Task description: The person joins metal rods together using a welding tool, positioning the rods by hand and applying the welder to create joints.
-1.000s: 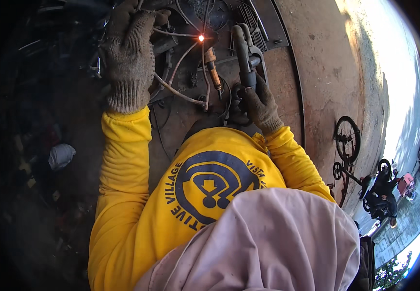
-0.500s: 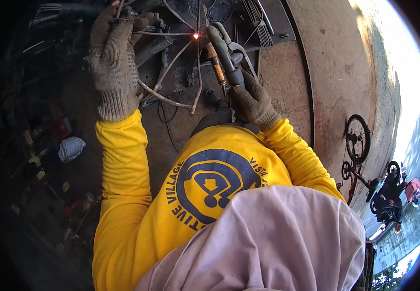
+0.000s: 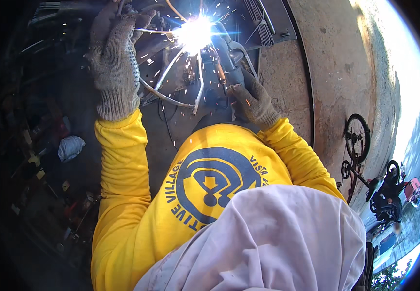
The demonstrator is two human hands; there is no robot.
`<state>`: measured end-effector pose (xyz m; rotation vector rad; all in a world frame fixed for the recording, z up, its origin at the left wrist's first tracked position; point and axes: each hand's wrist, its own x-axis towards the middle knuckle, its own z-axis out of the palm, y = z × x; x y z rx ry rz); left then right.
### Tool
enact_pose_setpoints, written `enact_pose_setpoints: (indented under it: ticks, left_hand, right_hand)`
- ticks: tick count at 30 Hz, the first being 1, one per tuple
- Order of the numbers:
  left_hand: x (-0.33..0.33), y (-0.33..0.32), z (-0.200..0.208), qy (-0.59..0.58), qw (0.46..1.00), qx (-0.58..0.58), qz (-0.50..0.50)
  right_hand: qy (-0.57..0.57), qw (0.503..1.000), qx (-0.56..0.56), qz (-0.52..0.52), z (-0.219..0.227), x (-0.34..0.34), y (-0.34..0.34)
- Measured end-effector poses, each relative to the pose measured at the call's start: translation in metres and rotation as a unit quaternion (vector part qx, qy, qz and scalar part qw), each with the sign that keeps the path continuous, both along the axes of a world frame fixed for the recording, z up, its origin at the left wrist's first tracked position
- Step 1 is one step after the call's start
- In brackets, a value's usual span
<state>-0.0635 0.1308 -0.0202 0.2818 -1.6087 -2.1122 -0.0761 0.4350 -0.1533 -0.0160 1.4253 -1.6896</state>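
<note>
At upper centre, welding seems underway: right hand [image 3: 255, 100] grips electrode holder [image 3: 227, 58], left hand [image 3: 117, 65] grips rod frame [image 3: 201, 80]. Next move calls for steadiness

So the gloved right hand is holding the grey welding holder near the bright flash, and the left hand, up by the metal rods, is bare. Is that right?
Not quite: the left hand, up by the metal rods, isn't bare; the head view shows a knitted glove on it. The gloved right hand does hold the grey welding holder near the bright flash.

Grey tool [image 3: 227, 57] apparently in right hand [image 3: 254, 101]
</note>
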Motion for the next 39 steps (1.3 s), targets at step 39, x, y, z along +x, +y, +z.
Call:
enact_pose_setpoints:
  ticks: [39]
  left_hand:
    - [-0.014, 0.004, 0.002, 0.003, 0.999, -0.032, 0.01]
  right_hand:
    - [0.078, 0.996, 0.034, 0.017, -0.021, 0.007, 0.003]
